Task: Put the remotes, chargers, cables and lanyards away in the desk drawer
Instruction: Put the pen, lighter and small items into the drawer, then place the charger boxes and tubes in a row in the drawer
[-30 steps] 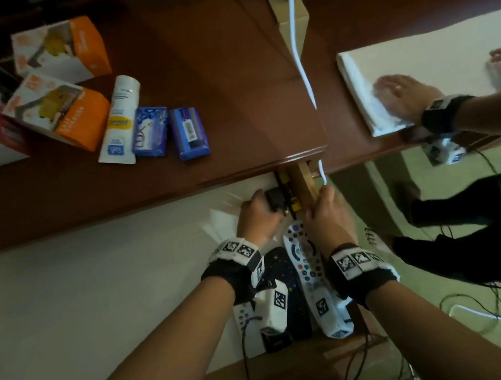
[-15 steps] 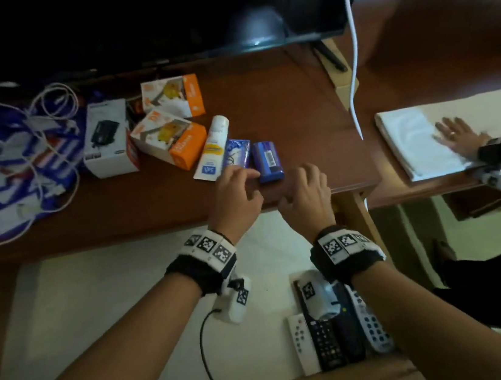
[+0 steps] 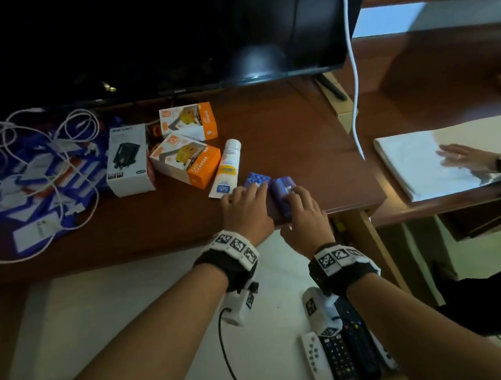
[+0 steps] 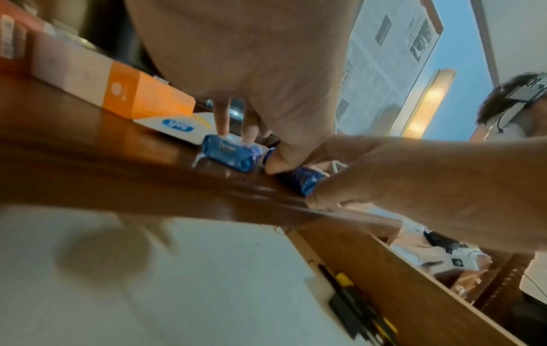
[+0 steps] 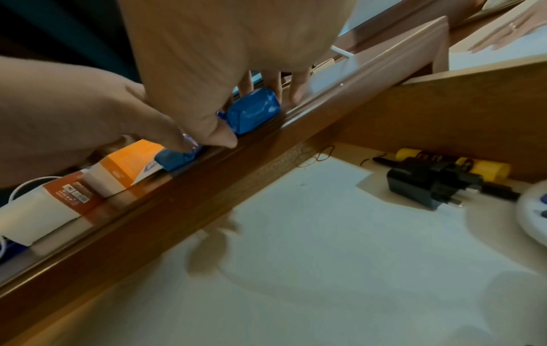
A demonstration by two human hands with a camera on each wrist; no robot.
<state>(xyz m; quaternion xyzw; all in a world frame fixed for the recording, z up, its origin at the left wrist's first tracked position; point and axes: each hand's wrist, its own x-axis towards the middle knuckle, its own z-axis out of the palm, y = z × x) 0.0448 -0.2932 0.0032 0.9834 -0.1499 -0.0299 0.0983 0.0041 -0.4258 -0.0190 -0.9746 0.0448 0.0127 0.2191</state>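
Observation:
Two small blue packets lie near the desk's front edge. My left hand [image 3: 248, 198] grips the left blue packet [image 3: 255, 178], fingertips on top and thumb at its end [image 4: 227, 154]. My right hand [image 3: 295, 198] grips the right blue packet [image 3: 280, 186], fingers behind it and thumb in front [image 5: 253, 111]. Below, the open drawer [image 3: 134, 332] holds several remotes [image 3: 351, 358] at its right end and a black charger plug [image 5: 429, 185]. White cables [image 3: 32, 161] and blue lanyards [image 3: 51, 190] lie tangled at the desk's left.
A white charger box [image 3: 127, 159], two orange charger boxes [image 3: 186, 161] and a white tube [image 3: 226, 167] lie beside the packets. A dark TV [image 3: 159, 36] stands behind. A white cable [image 3: 354, 80] hangs at right. Another person's hand [image 3: 461, 158] rests on a white cloth.
Both hands rose from the drawer's back right corner to the desk's front edge, then moved forward onto the two blue packets. The view lifted from the drawer to the desktop.

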